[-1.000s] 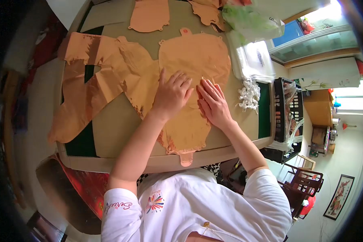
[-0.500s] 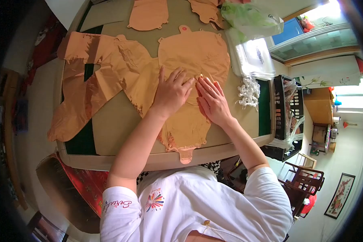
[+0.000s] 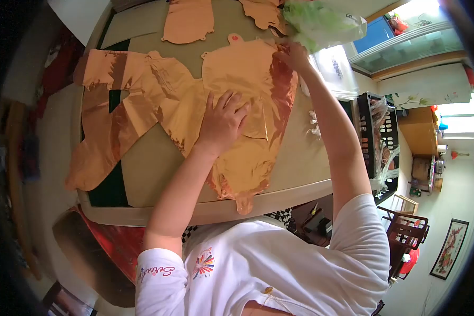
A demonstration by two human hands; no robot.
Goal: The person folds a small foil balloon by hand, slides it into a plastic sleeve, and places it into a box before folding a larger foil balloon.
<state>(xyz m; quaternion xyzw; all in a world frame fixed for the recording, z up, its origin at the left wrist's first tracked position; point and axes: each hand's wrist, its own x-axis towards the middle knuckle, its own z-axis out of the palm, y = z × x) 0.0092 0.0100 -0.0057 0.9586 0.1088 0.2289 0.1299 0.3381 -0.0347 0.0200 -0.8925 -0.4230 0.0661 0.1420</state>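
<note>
A large flat rose-gold foil sheet, like an uninflated balloon point(image 3: 242, 163), lies across the table, with another foil part point(image 3: 110, 116) spreading to the left. My left hand point(image 3: 224, 122) rests on the middle of the foil, palm down, fingers apart. At the foil's upper right corner, my right hand point(image 3: 295, 55) has its fingers closed on the edge, which is lifted and creased. A folded line and a raised flap show just right of my left hand.
More foil pieces point(image 3: 189, 21) lie at the table's far side. A green-white plastic bag point(image 3: 324, 26), clear bags point(image 3: 336, 71) and white ties point(image 3: 314, 126) are at the right. A black crate point(image 3: 374, 142) stands beyond the table's right edge.
My right hand has moved from the middle of the foil up and right to its far corner and taken hold of the edge. My left hand has stayed nearly in place.
</note>
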